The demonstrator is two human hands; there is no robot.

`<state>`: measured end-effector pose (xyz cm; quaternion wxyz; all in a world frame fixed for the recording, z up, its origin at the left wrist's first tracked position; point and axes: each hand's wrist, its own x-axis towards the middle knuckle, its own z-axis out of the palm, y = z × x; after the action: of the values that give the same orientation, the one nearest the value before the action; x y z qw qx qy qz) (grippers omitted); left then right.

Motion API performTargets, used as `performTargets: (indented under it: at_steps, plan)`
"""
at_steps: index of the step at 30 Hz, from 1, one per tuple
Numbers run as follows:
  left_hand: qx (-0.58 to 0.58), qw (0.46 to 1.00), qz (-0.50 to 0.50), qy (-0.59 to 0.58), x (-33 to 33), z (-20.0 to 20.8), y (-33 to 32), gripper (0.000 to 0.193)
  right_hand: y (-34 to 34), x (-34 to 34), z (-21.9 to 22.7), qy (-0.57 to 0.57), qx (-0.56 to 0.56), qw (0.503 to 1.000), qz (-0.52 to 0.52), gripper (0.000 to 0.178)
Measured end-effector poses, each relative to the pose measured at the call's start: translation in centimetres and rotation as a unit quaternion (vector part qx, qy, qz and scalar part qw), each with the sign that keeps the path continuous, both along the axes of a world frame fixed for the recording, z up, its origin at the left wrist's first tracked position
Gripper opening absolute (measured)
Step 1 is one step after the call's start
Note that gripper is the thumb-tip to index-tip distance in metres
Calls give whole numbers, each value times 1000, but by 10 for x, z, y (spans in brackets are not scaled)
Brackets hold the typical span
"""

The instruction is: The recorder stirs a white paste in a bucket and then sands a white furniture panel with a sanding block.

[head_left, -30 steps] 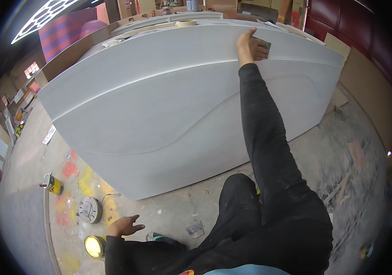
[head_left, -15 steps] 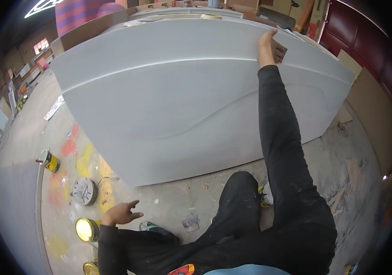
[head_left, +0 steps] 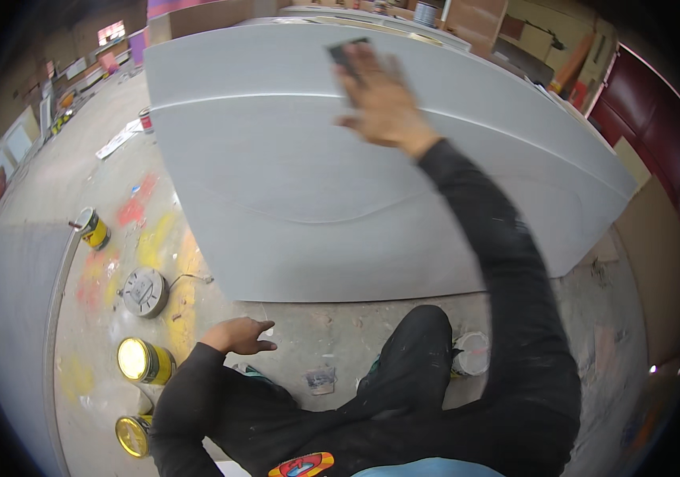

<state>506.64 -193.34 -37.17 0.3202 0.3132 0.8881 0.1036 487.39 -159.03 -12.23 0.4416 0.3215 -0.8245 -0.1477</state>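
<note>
A large grey panel [head_left: 292, 167] stands tilted in front of me, with a raised ridge across its upper part and a faint curved line below. My right hand [head_left: 383, 99] lies nearly flat against the upper middle of the panel, pressing a dark piece of sandpaper [head_left: 340, 54] under its fingers; the hand is slightly blurred. Above my left knee hangs my left hand [head_left: 243, 335], empty, with index finger and thumb apart. It touches neither the panel nor the cans.
On the paint-stained floor at left stand a yellow-and-black can [head_left: 92, 229], a round grey tin [head_left: 145, 292] and two yellow-lidded cans [head_left: 135, 360]. Another can [head_left: 471, 354] sits by my right knee. A brown board [head_left: 650, 262] leans at right.
My right hand has swept left across the upper panel with the sandpaper, turning from the panel's top right to its middle. My left hand has risen slightly, and the view has shifted.
</note>
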Motion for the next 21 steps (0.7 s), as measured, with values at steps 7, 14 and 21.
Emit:
performTargets:
  at_steps: [7, 14, 21]
  plan:
    - [-49, 997, 37, -46, 18, -3, -52, 73, 170, 54, 38, -107, 206, 960, -155, 79]
    - [44, 998, -8, 36, -18, -4, 0, 72, -41, -17, 35, -26, 218, 974, 52, 75]
    - [43, 999, -24, 19, -26, -3, 25, 71, -65, -35, 35, 26, 215, 963, 161, 72]
